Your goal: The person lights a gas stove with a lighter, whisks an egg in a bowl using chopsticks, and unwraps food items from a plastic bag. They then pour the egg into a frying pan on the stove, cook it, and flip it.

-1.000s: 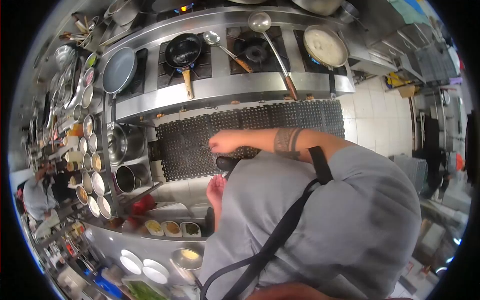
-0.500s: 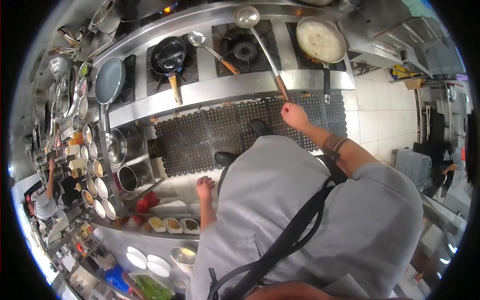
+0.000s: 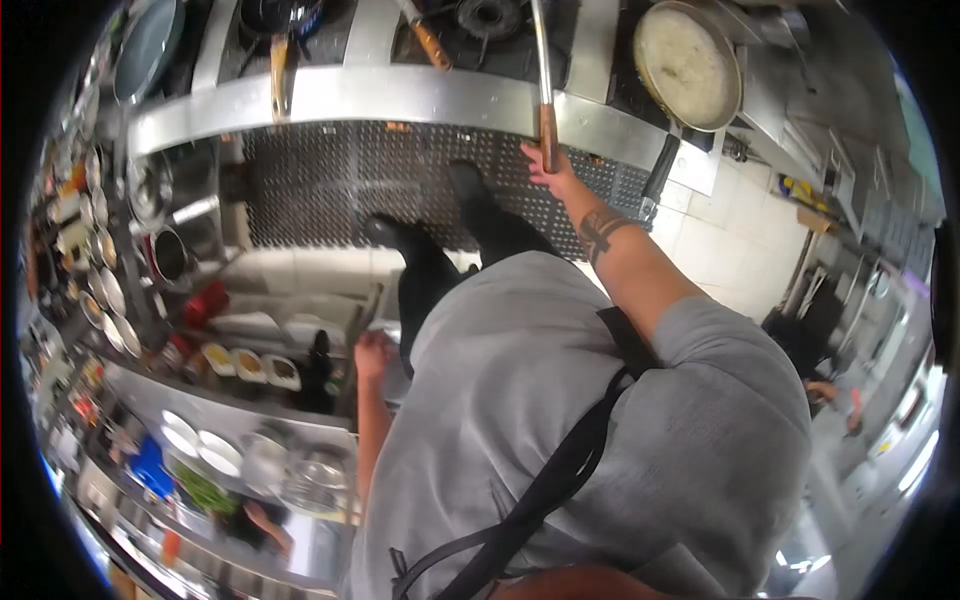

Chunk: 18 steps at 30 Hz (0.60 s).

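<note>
My right hand (image 3: 556, 172) is at the wooden handle (image 3: 547, 130) of a long ladle, its fingers apart. The handle end overlaps the hand; a closed grip does not show. The ladle's bowl is out of view. My left hand (image 3: 373, 352) hangs low beside my body, near a metal surface. Its fingers are blurred, and whether it holds anything is unclear. A pan of pale, creamy food (image 3: 686, 68) sits on the right burner, its dark handle (image 3: 660, 170) pointing toward me. Left of the ladle lies a spoon with a wooden handle (image 3: 430, 40).
A dark pan (image 3: 278, 14) and a grey pan (image 3: 150, 48) are on the stove's left side. Below it lies a black perforated mat (image 3: 310, 190). White plates (image 3: 220, 452) and greens (image 3: 200, 490) are at the lower left, near a co-worker's hand (image 3: 268, 522).
The view has shifted, so the stove sits higher in it. My right hand has moved from over the mat to the ladle's handle, and its fingers have spread. My left hand is lower.
</note>
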### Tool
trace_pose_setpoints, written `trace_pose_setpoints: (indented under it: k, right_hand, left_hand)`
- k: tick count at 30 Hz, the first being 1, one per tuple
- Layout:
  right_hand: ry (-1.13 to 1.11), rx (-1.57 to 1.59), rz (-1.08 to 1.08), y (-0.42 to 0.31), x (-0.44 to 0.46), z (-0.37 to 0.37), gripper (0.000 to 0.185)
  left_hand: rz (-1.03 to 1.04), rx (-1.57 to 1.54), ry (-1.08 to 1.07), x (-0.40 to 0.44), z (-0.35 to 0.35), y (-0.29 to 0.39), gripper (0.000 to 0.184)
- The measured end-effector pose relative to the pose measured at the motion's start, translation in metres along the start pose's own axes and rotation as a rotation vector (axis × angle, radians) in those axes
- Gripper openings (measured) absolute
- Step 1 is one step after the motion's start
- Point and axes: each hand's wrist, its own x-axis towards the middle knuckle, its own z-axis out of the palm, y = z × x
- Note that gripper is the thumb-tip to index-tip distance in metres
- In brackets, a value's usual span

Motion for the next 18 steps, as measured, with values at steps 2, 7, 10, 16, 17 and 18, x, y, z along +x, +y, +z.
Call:
trace_pose_setpoints:
  k: [2,7,10,16,17,18]
  right_hand:
    - [0.057,0.112,-0.038,-0.003,0.014,0.005,0.063]
    - [0.133,0.125,-0.042,0.017,0.042,0.001,0.055]
    - [0.112,0.133,-0.054,0.026,0.048,-0.006,0.053]
    - [0.056,0.158,-0.144,0.030,0.054,-0.006,0.038]
    - [0.051,0.149,-0.131,0.026,0.052,-0.006,0.037]
    - [0.051,0.140,-0.116,0.023,0.048,-0.004,0.037]
  left_hand:
    - [0.019,-0.215,0.037,0.001,0.020,-0.002,0.015]
    - [0.071,-0.158,0.046,-0.009,0.051,-0.007,0.021]
    - [0.059,-0.111,0.049,-0.008,0.055,-0.036,0.018]
    - [-0.045,-0.082,0.074,-0.016,0.034,-0.092,0.021]
    - [-0.052,-0.052,0.072,-0.017,0.030,-0.094,0.020]
    - [-0.038,-0.059,0.088,-0.018,0.027,-0.091,0.020]
